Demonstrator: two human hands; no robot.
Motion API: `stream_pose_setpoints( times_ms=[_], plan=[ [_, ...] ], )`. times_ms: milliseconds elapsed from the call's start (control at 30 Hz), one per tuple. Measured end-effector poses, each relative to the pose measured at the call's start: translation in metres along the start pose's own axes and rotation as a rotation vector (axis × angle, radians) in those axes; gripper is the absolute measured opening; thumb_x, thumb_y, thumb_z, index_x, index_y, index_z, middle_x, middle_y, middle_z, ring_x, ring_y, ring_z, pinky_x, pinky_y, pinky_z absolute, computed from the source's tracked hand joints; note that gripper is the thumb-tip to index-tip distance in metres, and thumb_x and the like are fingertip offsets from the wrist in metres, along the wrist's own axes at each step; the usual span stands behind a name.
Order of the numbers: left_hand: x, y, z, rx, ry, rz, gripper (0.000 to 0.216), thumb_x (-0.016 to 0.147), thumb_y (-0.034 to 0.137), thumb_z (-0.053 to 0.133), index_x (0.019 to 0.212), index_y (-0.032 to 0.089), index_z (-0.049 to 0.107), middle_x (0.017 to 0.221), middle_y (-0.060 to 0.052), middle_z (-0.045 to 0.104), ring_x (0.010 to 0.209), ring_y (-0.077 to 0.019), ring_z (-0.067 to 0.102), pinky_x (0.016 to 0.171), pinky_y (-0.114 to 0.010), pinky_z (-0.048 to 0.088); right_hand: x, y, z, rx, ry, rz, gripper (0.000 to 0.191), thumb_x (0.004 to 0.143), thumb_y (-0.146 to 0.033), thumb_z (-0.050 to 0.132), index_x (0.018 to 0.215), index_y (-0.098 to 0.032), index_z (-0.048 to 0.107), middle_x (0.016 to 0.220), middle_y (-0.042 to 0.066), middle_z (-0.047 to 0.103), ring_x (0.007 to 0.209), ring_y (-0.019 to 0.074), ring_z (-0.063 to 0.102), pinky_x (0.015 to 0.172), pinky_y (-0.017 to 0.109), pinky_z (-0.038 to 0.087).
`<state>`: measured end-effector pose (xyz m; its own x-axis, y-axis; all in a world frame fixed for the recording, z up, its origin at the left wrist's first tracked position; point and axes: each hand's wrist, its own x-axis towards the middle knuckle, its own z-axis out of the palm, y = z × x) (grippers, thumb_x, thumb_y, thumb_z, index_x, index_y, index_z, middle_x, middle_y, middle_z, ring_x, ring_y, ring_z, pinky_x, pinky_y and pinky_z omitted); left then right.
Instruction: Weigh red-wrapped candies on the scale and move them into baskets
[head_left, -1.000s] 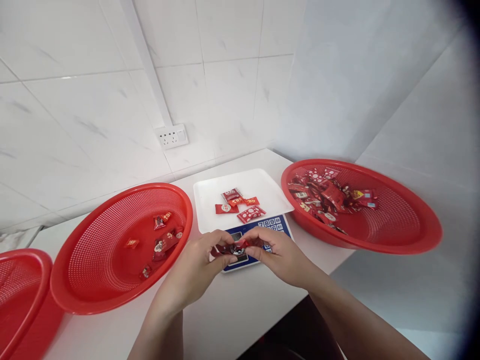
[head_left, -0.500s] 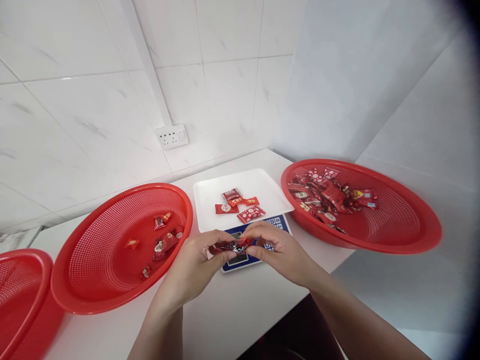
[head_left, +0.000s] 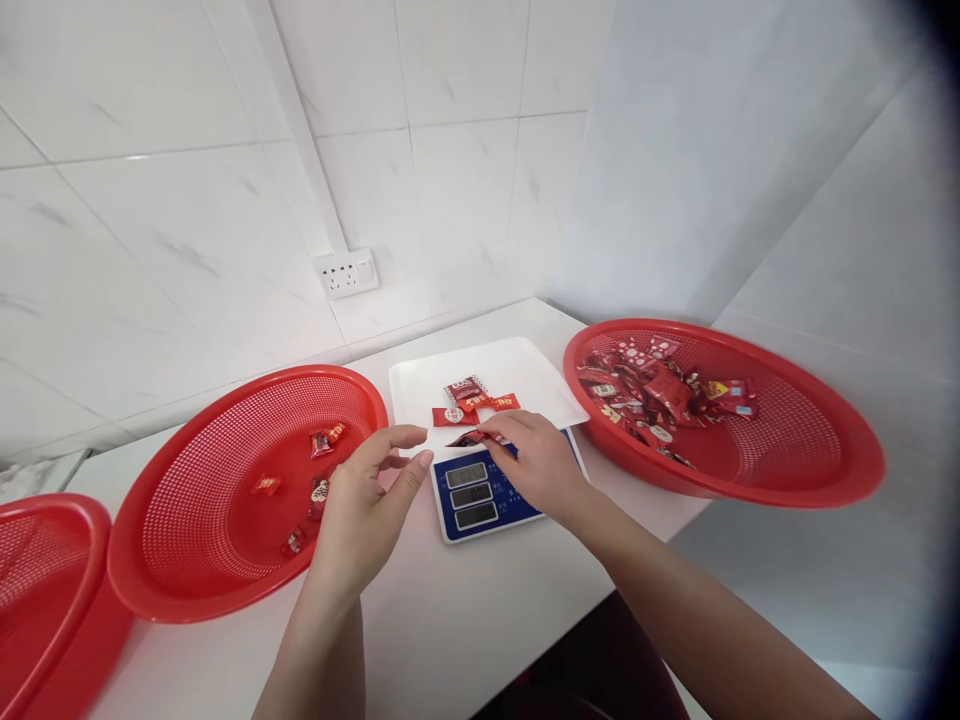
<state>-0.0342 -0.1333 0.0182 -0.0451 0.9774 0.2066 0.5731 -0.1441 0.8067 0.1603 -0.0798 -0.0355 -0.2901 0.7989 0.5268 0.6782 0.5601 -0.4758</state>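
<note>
My right hand [head_left: 536, 462] pinches a dark red wrapped candy [head_left: 466, 438] at the near edge of the scale's white tray [head_left: 420, 375]. Several red candy packets lie on that tray, among them a dark red packet with a checked edge [head_left: 465, 390] and a flat red packet [head_left: 453, 416]. Part of the tray's near side is hidden by my right hand. My left hand [head_left: 375, 505] is empty, thumb and fingers apart, between the scale and the middle red basket. Below the tray, the scale's blue panel [head_left: 499, 515] shows three small displays.
The right red basket [head_left: 817, 450] holds a heap of wrapped candies. In the middle red basket [head_left: 202, 500] lie several candies. Another red basket [head_left: 75, 520] is cut off at the left edge. A wall socket [head_left: 347, 273] sits above the white table [head_left: 517, 600].
Both hands were together holding the candy over the scale's panel. My left hand has let go and moved left; my right has carried the candy up to the tray, uncovering the displays.
</note>
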Motion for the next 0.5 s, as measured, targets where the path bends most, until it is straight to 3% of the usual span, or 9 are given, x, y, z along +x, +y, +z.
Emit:
stream_pose_setpoints(
  times_ms=[233,400,500],
  plan=[
    [-0.001,0.0,-0.001,-0.058,0.027,0.016,0.026,0.081,0.043,0.056,0.095,0.023,0.064,0.102,-0.005,0.068,0.092,-0.0211,0.063,0.07,-0.031,0.052,0.01,-0.001,0.021,-0.185,-0.051,-0.103,0.022,0.082,-0.008,0.047,0.087,-0.019,0.065,0.096,0.007,0.069,0.095,0.0222,0.057,0.084,0.038,0.039],
    [0.0,0.001,-0.002,-0.04,0.024,0.032,0.024,0.082,0.042,0.055,0.095,0.024,0.064,0.101,-0.004,0.069,0.092,-0.0206,0.063,0.069,-0.03,0.052,0.007,-0.002,0.023,-0.239,-0.161,-0.086,0.031,0.079,-0.004,0.046,0.094,-0.02,0.069,0.111,0.008,0.066,0.11,0.0272,0.051,0.089,0.046,0.037],
    [0.0,0.0,-0.002,-0.045,0.028,0.032,0.024,0.082,0.042,0.055,0.095,0.023,0.064,0.101,-0.004,0.069,0.093,-0.0214,0.063,0.068,-0.03,0.052,0.004,-0.001,0.019,-0.2,-0.147,-0.073,0.035,0.08,-0.004,0.046,0.101,-0.021,0.068,0.115,0.008,0.064,0.114,0.027,0.05,0.091,0.047,0.038]
  ],
)
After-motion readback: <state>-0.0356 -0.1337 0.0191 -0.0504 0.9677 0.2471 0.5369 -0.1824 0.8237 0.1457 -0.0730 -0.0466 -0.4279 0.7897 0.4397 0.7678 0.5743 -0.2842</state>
